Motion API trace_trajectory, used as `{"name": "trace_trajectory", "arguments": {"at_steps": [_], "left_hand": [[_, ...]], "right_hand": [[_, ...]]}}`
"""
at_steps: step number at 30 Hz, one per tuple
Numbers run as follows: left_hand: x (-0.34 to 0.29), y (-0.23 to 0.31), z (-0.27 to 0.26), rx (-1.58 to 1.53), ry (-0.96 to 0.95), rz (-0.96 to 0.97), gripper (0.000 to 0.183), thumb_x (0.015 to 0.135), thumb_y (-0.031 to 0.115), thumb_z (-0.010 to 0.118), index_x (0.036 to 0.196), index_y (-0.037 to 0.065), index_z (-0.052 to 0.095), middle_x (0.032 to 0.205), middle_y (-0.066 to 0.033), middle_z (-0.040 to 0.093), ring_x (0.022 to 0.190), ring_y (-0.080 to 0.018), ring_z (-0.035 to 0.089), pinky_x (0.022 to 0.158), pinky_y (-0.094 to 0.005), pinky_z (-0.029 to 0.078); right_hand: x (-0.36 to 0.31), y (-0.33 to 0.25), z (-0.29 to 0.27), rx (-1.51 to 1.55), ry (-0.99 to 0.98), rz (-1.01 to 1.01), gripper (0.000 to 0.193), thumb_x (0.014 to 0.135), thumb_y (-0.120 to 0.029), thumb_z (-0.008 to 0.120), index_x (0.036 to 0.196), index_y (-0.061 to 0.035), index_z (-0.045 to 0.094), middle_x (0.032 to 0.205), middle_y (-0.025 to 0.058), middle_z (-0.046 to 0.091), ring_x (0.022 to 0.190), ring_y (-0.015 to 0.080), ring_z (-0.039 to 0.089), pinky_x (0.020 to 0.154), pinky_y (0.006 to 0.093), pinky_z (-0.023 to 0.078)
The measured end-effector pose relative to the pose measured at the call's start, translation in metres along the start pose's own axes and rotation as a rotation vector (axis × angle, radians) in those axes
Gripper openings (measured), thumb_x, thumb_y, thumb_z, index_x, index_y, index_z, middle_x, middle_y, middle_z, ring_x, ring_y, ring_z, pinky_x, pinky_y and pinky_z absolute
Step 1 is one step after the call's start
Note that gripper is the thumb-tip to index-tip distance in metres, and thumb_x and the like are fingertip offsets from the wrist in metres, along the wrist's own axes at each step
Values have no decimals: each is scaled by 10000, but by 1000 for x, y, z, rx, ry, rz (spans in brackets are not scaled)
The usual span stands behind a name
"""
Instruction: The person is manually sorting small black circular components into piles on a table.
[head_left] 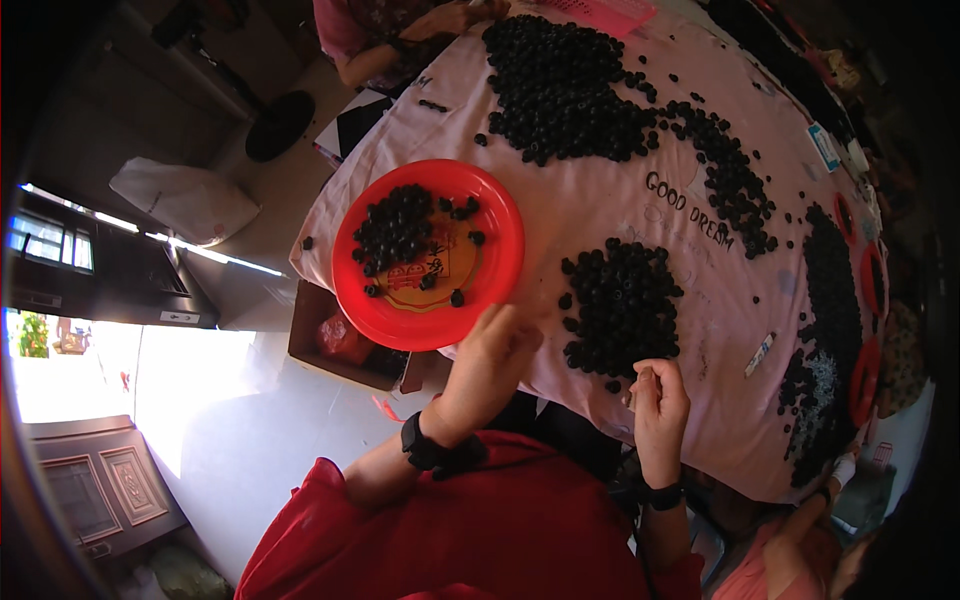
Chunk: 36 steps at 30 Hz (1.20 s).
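Near the table's front edge my left hand (pixel 494 352) is closed, with its fingers curled in beside the lower right rim of a red round plate (pixel 506 230). Whatever those fingers hold is hidden. On the plate lies a cluster of small black round pieces (pixel 395 228), with a few loose ones around it. My right hand (pixel 660 395) is closed in a pinch, just below a small pile of the same black pieces (pixel 620 305). What sits between the thumb and fingers is too small to name. Both wrists wear dark bands.
A large heap of black pieces (pixel 560 90) covers the far part of the pink tablecloth (pixel 600 205), trailing off to the right. More pieces (pixel 830 300) lie along the right edge by other red plates (pixel 865 385). Co-workers' arms (pixel 440 22) reach in. An open cardboard box (pixel 345 345) stands below left.
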<state>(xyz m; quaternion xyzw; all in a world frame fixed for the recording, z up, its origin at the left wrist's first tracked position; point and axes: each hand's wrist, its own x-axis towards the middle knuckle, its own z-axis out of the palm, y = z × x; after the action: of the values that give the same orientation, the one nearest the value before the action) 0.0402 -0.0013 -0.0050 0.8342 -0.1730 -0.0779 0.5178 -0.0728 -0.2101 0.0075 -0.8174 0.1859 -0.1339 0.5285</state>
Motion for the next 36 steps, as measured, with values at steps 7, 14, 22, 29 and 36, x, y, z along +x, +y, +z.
{"name": "trace_trajectory", "arguments": {"at_steps": [7,14,22,29,36], "left_hand": [[-7,-7,52,255,-218,228,300,842,121,682,1123,64,595,1015,-153,571,953,-373,624,813,-441,538],[-7,-7,62,406,-247,246,298,858,103,665,1097,5,518,1001,-178,559,918,-362,633,797,-433,538],[2,-11,65,425,-211,236,280,867,124,669,1076,24,511,957,-162,567,863,-365,642,740,-433,547],[20,-5,60,377,-51,195,201,894,134,644,1035,38,538,936,-158,564,838,-367,644,707,-434,547],[39,-17,69,570,-36,153,209,835,17,566,1043,23,549,996,-163,538,887,-360,634,724,-428,545]], "right_hand": [[-7,-1,-2,-64,-37,113,62,1010,-67,542,998,-33,594,668,49,572,582,113,566,533,271,441],[-13,17,-3,-476,-211,121,58,928,-100,587,930,-43,590,792,208,679,754,407,673,635,474,523],[3,25,15,-325,-138,67,105,967,-120,577,1015,-31,605,792,190,685,746,370,691,622,427,533],[8,21,11,-270,-169,69,133,984,-106,545,1068,-32,617,821,150,712,739,316,708,651,383,540],[7,10,4,-265,-172,86,135,990,-111,544,1074,-35,618,799,136,713,720,282,709,628,363,536]]}}
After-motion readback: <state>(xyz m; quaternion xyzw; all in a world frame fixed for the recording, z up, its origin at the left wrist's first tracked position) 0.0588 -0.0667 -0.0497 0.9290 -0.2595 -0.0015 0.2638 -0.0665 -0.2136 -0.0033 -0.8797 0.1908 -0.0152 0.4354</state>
